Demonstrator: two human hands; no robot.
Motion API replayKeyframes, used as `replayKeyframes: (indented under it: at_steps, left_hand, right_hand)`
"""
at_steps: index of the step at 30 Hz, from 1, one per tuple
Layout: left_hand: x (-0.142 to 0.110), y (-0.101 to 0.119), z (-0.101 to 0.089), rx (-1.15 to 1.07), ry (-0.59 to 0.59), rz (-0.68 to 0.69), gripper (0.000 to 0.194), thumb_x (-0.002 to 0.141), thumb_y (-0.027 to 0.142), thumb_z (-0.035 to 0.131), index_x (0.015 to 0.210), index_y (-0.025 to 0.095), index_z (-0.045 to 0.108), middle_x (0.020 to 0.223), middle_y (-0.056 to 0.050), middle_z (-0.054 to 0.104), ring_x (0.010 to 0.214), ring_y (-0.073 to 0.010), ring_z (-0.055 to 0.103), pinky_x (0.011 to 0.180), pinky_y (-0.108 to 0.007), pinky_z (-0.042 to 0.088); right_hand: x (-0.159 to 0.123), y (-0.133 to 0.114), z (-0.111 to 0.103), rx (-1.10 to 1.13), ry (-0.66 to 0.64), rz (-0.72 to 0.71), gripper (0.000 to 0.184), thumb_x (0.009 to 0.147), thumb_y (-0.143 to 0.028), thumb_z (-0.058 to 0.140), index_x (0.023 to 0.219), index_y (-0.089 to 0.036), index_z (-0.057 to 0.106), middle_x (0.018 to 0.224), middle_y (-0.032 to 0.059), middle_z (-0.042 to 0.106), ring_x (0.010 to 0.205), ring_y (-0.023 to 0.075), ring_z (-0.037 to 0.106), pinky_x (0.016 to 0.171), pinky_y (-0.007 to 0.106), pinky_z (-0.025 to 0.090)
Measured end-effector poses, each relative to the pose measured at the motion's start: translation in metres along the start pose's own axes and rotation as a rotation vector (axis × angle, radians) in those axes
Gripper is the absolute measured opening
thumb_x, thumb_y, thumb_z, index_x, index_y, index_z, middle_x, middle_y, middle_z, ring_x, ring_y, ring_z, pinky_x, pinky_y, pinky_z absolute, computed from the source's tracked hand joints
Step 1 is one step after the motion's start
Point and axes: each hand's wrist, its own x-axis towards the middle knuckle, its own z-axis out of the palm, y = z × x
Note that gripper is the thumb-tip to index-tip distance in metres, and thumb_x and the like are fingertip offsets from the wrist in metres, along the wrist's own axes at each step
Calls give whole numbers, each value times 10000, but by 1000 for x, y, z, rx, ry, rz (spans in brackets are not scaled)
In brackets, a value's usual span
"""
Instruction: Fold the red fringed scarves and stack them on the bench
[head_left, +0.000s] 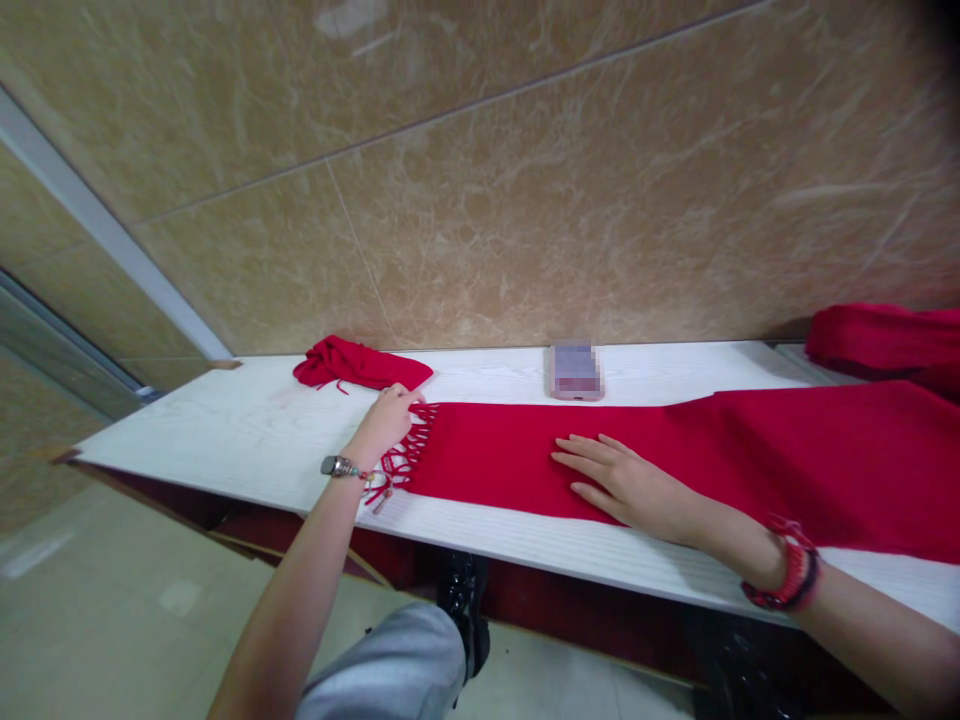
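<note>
A red scarf (495, 455) with a fringed end lies stretched along a white tabletop (247, 430). At its left end, my left hand (384, 424) is closed at the fringe (421, 440), with the fingers bent down onto the strands near the far corner. Its fingertips are partly hidden. My right hand (626, 485) rests palm down on the scarf's middle part, fingers spread and flat. The cloth is smooth on the left and lightly creased to the right of that hand.
A bunched red cloth (352, 362) lies at the back left. A phone (576, 372) sits by the tiled wall (525, 220). Another folded red cloth (877, 340) is at the far right. Below the table's front edge are dark red shelves (570, 610) and my knee (397, 660).
</note>
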Motion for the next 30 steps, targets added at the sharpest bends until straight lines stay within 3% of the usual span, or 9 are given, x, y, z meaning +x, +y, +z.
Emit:
replayKeyframes:
  at_steps: [3, 6, 9, 12, 16, 21, 26, 28, 30]
  left_hand:
    - [0, 7, -1, 50, -89, 32, 463, 718, 5, 376, 1035, 225, 632, 1010, -72, 542, 964, -201, 501, 863, -303, 413]
    - [-6, 4, -3, 185, -151, -119, 465, 739, 27, 394, 1093, 243, 602, 1057, -92, 528, 1009, -247, 485, 814, -350, 436]
    - [-9, -5, -5, 225, -113, -206, 446, 747, 42, 406, 1108, 232, 588, 1029, -95, 532, 991, -243, 497, 805, -343, 439]
    - [-6, -10, -3, 93, -15, -79, 437, 737, 22, 397, 1077, 204, 601, 1003, -73, 533, 955, -183, 508, 861, -281, 417]
    - [-1, -5, 1, 27, -81, 41, 433, 728, 2, 385, 994, 217, 650, 1004, -56, 540, 953, -161, 500, 887, -250, 397]
    - [-7, 1, -1, 199, -150, -183, 418, 781, 66, 382, 1076, 254, 611, 1104, -73, 531, 1034, -214, 482, 840, -318, 417]
    - [-16, -6, -8, 292, -142, -477, 341, 809, 121, 369, 1046, 109, 614, 1098, -200, 530, 1042, -327, 480, 793, -446, 417]
    - [-16, -8, -13, 256, -104, -470, 350, 801, 119, 378, 1073, 126, 600, 1102, -187, 534, 1031, -310, 495, 787, -415, 425]
    - [-13, -5, -18, 153, -66, -323, 354, 791, 98, 379, 1063, 144, 601, 1064, -149, 561, 985, -255, 528, 803, -354, 429]
  right_hand:
    - [0, 0, 0, 12, 11, -3, 417, 914, -367, 330, 1287, -231, 458, 1361, 66, 425, 1258, 216, 360, 1048, 461, 272]
    - [-1, 0, -1, 19, 8, -10, 414, 915, -357, 335, 1283, -216, 463, 1356, 75, 431, 1255, 220, 364, 1048, 466, 268]
    - [-1, -1, -1, 20, 3, -12, 414, 914, -353, 341, 1281, -208, 465, 1357, 79, 430, 1256, 221, 362, 1046, 461, 272]
    - [0, 0, -1, 22, 4, -12, 413, 913, -356, 344, 1282, -214, 465, 1357, 79, 429, 1256, 222, 363, 1044, 462, 275]
    - [-1, 0, 0, 15, 14, -14, 408, 912, -354, 349, 1280, -223, 465, 1355, 77, 432, 1253, 223, 368, 1043, 465, 275]
    - [-1, -1, -1, 20, 32, -23, 400, 911, -340, 351, 1264, -208, 486, 1338, 86, 452, 1245, 225, 379, 1035, 459, 297]
    - [-1, -1, -2, 4, 7, -21, 410, 917, -339, 336, 1275, -195, 474, 1349, 85, 439, 1252, 225, 368, 1037, 461, 294]
    - [-1, -1, -2, 1, 5, -19, 410, 917, -341, 335, 1276, -197, 472, 1351, 83, 435, 1253, 224, 365, 1039, 460, 290]
    - [-2, -1, -1, 11, 17, -17, 408, 914, -346, 343, 1274, -205, 475, 1350, 82, 438, 1251, 224, 369, 1039, 456, 292]
